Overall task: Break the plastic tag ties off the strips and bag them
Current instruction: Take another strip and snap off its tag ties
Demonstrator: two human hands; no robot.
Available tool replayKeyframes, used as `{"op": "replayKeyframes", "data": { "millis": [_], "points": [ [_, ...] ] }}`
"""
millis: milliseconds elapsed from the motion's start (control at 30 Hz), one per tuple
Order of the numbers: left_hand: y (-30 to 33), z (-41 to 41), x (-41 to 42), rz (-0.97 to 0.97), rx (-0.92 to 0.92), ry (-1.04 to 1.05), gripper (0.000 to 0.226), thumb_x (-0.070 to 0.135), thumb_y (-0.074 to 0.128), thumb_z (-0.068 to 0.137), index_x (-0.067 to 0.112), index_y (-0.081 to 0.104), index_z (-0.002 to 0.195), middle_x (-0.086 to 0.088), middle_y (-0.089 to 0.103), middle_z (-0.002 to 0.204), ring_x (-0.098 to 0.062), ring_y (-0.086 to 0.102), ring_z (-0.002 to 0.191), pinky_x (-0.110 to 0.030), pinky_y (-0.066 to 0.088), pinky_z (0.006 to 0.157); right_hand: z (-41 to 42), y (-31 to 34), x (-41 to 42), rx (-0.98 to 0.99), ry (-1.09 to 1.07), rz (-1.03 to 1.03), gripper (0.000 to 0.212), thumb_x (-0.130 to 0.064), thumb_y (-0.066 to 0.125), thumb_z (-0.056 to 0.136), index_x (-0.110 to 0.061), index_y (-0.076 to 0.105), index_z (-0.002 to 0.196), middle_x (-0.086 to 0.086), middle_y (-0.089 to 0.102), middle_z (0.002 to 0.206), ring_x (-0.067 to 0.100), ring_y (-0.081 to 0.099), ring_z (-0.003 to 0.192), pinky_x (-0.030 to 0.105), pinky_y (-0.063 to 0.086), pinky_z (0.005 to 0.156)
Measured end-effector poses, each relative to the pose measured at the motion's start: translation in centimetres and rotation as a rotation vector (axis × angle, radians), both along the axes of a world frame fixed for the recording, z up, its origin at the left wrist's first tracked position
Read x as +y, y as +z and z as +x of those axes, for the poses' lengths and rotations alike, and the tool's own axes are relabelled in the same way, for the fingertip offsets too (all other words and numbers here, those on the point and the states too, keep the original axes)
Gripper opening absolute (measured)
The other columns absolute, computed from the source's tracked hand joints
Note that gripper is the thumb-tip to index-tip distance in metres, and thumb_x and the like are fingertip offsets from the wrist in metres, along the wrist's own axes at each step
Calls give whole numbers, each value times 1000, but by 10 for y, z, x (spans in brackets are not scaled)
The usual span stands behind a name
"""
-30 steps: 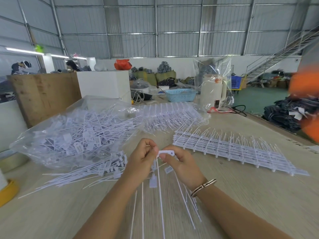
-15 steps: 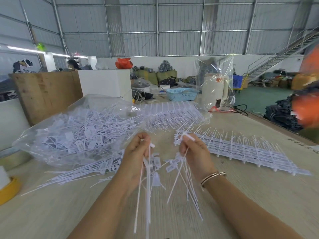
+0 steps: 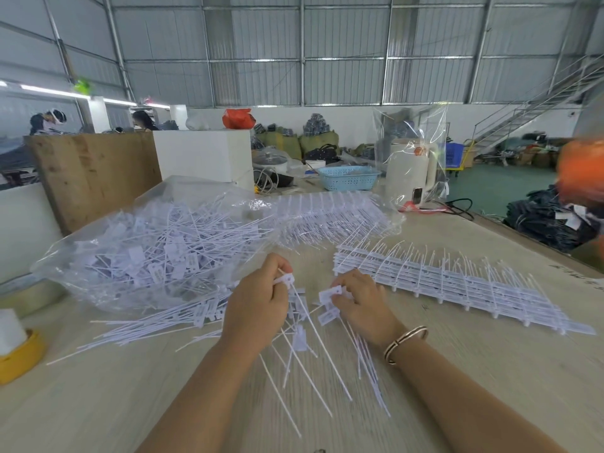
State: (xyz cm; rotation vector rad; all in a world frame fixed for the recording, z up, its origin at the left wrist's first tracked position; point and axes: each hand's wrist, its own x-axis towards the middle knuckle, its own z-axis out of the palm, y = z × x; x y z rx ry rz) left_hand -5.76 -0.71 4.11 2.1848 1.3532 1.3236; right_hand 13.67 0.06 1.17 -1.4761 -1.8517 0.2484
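Note:
My left hand (image 3: 258, 305) pinches a bunch of white tag ties (image 3: 304, 335) by their heads, their tails hanging toward me. My right hand (image 3: 362, 305) grips another bunch of tag ties (image 3: 366, 358) a short way to the right, with one tag head sticking out by the thumb. A stack of uncut tie strips (image 3: 457, 286) lies on the wooden table (image 3: 98, 403) just right of my right hand. A clear plastic bag (image 3: 153, 250) full of loose ties sits left of my left hand. Loose ties (image 3: 163, 325) lie in front of the bag.
More strips in clear plastic (image 3: 330, 217) lie behind the hands. A yellow-based roll (image 3: 16, 351) stands at the left edge. A blue basket (image 3: 348, 178), a white kettle (image 3: 410, 171) and a white box (image 3: 204, 155) stand at the back. People work far left.
The two hands held one tie head together, then pulled apart into two bunches. Now both have dropped a little toward the table, still apart.

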Motion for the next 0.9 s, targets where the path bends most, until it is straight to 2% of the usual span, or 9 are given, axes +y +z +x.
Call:
{"op": "replayKeyframes", "data": {
  "millis": [67,133,267,367,467,567,633,733,900],
  "points": [
    [0,-1,0,28,73,4,29,8,40,88,37,46,89,-2,60,62,-16,59,55,-33,35,43,0,-3,3,-132,-39,-20,15,-23,56,85,-26,62,99,-11,45,108,9,34,103,27,17,80],
    [0,-1,-1,40,126,17,28,10,42,86,37,46,90,-1,63,64,-9,43,41,-29,31,41,1,-6,4,-137,-40,-39,18,-26,59,83,-31,62,100,-13,44,113,9,33,106,27,16,81],
    [-1,3,0,-32,199,7,25,12,40,89,33,46,100,0,64,84,-8,41,43,-27,33,44,1,-9,4,-192,-51,-43,25,-31,61,83,-37,57,107,-16,45,117,8,33,110,25,13,76],
    [-3,6,-3,-25,223,-41,26,9,41,90,29,48,105,2,53,90,-2,49,53,-19,33,49,-4,-2,-2,-69,-56,91,19,-41,55,85,-38,59,103,-20,49,108,6,40,107,25,14,75],
    [-4,13,-6,31,237,-130,26,6,43,92,24,49,110,1,48,90,0,49,63,-15,33,54,-15,7,-13,146,39,108,20,-56,40,84,-46,57,88,-23,55,90,2,47,95,31,24,83],
    [-7,20,-9,102,260,-169,24,6,45,90,18,46,111,-2,53,95,-15,52,79,-30,42,70,-24,10,-19,189,117,41,23,-41,46,93,-45,52,72,-16,51,74,8,51,80,49,36,90],
    [-8,21,-7,156,272,-114,22,5,48,89,18,43,106,7,53,90,-8,47,75,-27,36,73,-24,10,-20,196,120,26,33,-30,49,94,-35,52,62,-12,47,67,9,48,72,57,36,88],
    [-9,18,-4,154,299,-75,27,6,49,88,25,34,101,12,50,82,1,44,67,-25,33,74,-22,9,-19,209,127,-29,24,-26,54,92,-18,59,70,-11,50,71,10,50,76,55,35,93],
    [-10,14,-1,138,314,-12,7,18,46,93,22,46,99,10,50,79,-12,49,73,-31,37,79,-23,8,-22,301,114,-54,18,-26,53,92,-24,58,75,-13,52,71,2,48,72,49,34,97]
  ]
}}
